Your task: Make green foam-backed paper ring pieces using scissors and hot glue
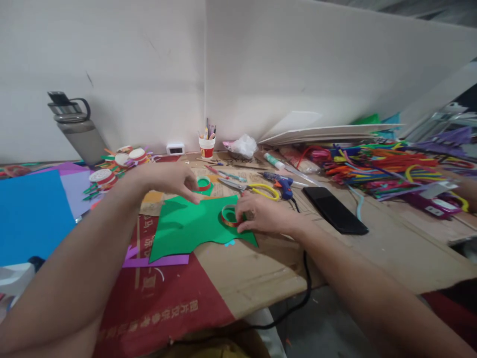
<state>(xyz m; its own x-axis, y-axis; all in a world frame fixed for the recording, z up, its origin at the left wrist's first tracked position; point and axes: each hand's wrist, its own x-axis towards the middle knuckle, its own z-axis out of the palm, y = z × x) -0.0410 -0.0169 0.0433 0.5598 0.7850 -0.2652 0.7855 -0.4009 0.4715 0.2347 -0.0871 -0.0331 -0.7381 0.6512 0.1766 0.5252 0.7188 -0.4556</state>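
A green sheet [190,219] with wavy cut edges lies flat in front of me. On its right part stands a red ring [228,222], and my right hand [257,213] pinches its right side between thumb and fingers. My left hand [169,180] hovers over the sheet's upper left, palm down, with thumb and fingers apart and nothing in them. Just beyond its fingertips a second red ring [203,188] rests on a small green piece. Purple paper strips [171,260] stick out from under the sheet's lower left.
Behind lie yellow-handled scissors [264,191], a blue glue gun [283,186] with a black cord, and a glue stick [274,161]. A black phone [335,210] and colourful pipe cleaners [376,166] are on the right. A blue sheet [35,214] and a bottle [80,134] stand left.
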